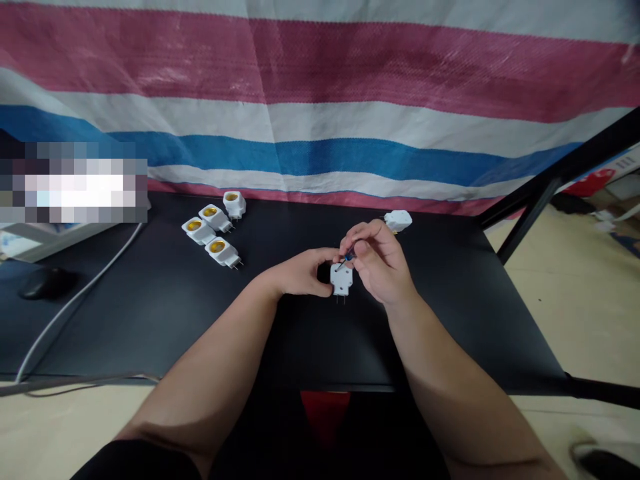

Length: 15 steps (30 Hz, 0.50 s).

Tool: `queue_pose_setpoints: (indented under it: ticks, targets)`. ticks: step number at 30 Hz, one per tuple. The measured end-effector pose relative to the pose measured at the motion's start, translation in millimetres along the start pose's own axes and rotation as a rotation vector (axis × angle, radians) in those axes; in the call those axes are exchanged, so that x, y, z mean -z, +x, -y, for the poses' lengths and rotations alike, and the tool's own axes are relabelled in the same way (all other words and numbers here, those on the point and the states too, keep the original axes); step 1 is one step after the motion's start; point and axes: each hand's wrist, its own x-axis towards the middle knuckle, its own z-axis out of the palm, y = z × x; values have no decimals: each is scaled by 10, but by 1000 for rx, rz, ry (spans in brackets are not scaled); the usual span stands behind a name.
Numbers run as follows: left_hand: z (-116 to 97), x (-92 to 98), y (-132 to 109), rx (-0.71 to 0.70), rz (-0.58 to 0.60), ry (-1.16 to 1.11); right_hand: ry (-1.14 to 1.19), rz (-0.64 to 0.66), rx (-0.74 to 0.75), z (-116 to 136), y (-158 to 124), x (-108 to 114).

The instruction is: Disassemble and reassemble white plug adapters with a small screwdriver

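Observation:
My left hand (pixel 307 272) grips a white plug-in lamp socket (pixel 341 285) by its side, thumb near and fingers behind. The socket lies with its holed face up and its two metal prongs toward me. Above it, my right hand (pixel 377 260) pinches a small screwdriver (pixel 349 256) with a blue part near its shaft. The screwdriver's tip meets the upper left part of the socket, at or close to a screw hole. My fingers hide most of the handle.
Several white lamp sockets with brass-coloured insides, one of them nearest (pixel 223 252), stand at the left. Another white socket (pixel 399 220) lies at the back right. A black mouse (pixel 46 283) and grey cable (pixel 85 297) are far left. A striped sheet (pixel 300 153) hangs behind the black table (pixel 450 320).

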Motion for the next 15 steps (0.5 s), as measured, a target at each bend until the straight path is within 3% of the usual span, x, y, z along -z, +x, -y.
queue_pose_setpoints:
  ticks: [8, 15]
  targets:
    - [-4, 5, 7, 9, 14, 8, -287, -43, 172, 35, -42, 3]
    - [-21, 1, 8, -2, 17, 9, -324, -67, 115, 93, -67, 2]
